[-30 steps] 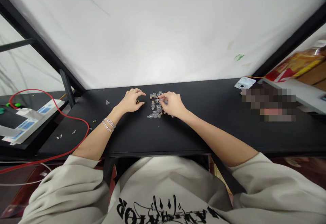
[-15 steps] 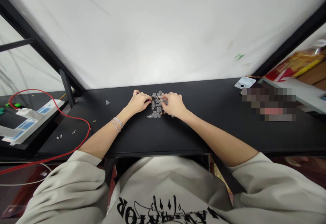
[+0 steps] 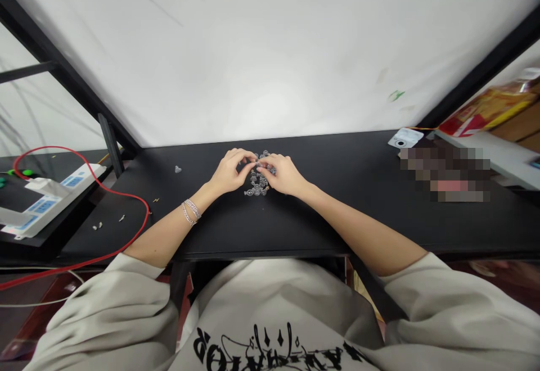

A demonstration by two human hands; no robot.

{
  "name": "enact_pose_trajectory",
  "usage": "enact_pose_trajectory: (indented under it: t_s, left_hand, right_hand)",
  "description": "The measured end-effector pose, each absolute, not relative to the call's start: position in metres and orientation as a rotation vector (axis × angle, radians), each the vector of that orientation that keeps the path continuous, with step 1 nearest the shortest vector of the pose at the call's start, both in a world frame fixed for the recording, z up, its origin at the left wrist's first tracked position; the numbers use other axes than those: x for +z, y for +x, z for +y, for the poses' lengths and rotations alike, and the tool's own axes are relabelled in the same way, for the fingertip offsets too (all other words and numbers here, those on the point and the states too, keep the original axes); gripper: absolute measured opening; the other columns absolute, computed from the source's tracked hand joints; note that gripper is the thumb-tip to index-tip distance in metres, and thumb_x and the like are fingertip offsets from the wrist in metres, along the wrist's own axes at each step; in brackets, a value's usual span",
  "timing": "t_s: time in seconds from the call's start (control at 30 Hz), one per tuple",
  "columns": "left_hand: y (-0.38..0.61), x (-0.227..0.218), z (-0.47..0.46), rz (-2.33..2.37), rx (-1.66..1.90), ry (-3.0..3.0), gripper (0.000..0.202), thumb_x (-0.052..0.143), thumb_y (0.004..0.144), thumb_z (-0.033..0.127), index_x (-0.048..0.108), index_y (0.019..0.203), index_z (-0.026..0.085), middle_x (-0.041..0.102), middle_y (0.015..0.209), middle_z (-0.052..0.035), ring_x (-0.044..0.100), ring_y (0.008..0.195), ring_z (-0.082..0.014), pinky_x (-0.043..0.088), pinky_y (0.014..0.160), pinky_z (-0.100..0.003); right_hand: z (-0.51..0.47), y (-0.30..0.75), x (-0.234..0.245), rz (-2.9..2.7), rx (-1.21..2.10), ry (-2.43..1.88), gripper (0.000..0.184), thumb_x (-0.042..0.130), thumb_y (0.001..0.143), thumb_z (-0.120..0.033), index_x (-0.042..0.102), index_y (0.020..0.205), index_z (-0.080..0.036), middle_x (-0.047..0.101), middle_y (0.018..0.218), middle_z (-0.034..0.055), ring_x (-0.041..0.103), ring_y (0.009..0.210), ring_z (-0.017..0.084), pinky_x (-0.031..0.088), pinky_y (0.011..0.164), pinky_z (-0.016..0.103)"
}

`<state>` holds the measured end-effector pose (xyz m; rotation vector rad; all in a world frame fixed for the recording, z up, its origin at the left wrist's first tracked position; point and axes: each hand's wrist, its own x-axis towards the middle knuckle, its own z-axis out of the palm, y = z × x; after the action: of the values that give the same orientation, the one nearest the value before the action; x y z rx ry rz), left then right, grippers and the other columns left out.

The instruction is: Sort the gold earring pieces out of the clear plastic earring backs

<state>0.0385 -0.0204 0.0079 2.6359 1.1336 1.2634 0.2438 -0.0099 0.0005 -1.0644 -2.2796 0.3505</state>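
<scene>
Cluster of small clear pieces (image 3: 257, 190), rounded, some with tan tips: centre of the frame, on the black desk (image 3: 358, 177), partly covered by two hands. Left hand (image 3: 232, 171), just left of centre: we note thumb and forefinger curved toward each other, tips close together; bracelets (image 3: 191, 212) at the wrist. Right hand (image 3: 287, 174), just right of centre: thumb and forefinger likewise drawn in, fingertips beside those of the left. Something small and pale shows where the fingertips meet; we cannot tell whether either hand pinches it, or whether it is one of the clear pieces. Handling, by our judgement: very light, hard and stiff, smooth enough to slip or roll; fragile if glass, which we cannot confirm. We would take hold around the rounded body, between the pads of thumb and forefinger, with little pressure, leaving the narrow ends unstrained. Outliers: one clear piece (image 3: 178, 169), left of the hands; gold-coloured bits (image 3: 156, 199), left and lower; silvery bits (image 3: 122, 218), lower left, near the red cable (image 3: 25, 281). Further entries: white power strip (image 3: 46, 209), left edge; pale camera-like object (image 3: 405, 138), right of the frame, well apart from the cluster.
</scene>
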Motion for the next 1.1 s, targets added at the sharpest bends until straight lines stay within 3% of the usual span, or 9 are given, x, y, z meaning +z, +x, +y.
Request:
enact_pose_trajectory:
  t_s: [0.27,0.5,0.73,0.97,1.1]
  left_hand:
    - [0.036,0.005,-0.016,1.239,1.234,2.559,0.017,0.054,0.096,0.029,0.064,0.086,0.019,0.068,0.081,-0.0038,0.056,0.073,-0.0167,0.047,0.073,-0.032]
    - [0.034,0.010,-0.016,1.382,1.216,2.563,0.036,0.038,0.102,0.030,0.054,0.072,0.019,0.061,0.069,-0.0034,0.054,0.066,-0.0155,0.045,0.073,-0.032]
    - [0.026,0.011,-0.012,1.518,1.263,2.297,0.019,0.059,0.092,0.035,0.062,0.088,0.017,0.070,0.079,-0.0037,0.060,0.066,-0.0136,0.047,0.065,-0.027]
    - [0.021,0.011,-0.010,1.535,1.283,2.298,0.006,0.066,0.083,0.023,0.064,0.082,0.018,0.068,0.074,-0.0013,0.057,0.064,-0.0134,0.048,0.066,-0.028]
    - [0.020,0.012,-0.008,1.498,1.296,2.384,0.007,0.064,0.085,0.021,0.070,0.082,0.018,0.069,0.082,-0.0034,0.055,0.067,-0.0138,0.050,0.068,-0.029]
  right_hand:
    - [-0.016,0.240,0.005,-2.364,0.370,-0.991,0.037,0.034,0.101,-0.033,0.061,0.082,-0.016,0.066,0.085,0.0065,0.057,0.082,0.017,0.033,0.078,0.031]
    - [-0.019,0.239,0.006,-2.231,0.402,-1.005,0.013,0.057,0.088,-0.027,0.065,0.092,-0.017,0.070,0.092,0.0049,0.062,0.088,0.018,0.034,0.086,0.033]
    - [-0.017,0.241,0.006,-2.191,0.420,-1.042,0.011,0.059,0.084,-0.027,0.063,0.087,-0.018,0.070,0.091,0.0045,0.063,0.088,0.018,0.041,0.085,0.032]
    - [-0.017,0.240,0.006,-2.187,0.426,-1.034,0.012,0.060,0.084,-0.028,0.064,0.087,-0.017,0.070,0.089,0.0048,0.064,0.087,0.018,0.042,0.084,0.032]
    - [-0.017,0.241,0.005,-2.185,0.422,-1.043,0.012,0.060,0.083,-0.027,0.065,0.088,-0.017,0.070,0.090,0.0045,0.064,0.086,0.018,0.043,0.084,0.032]
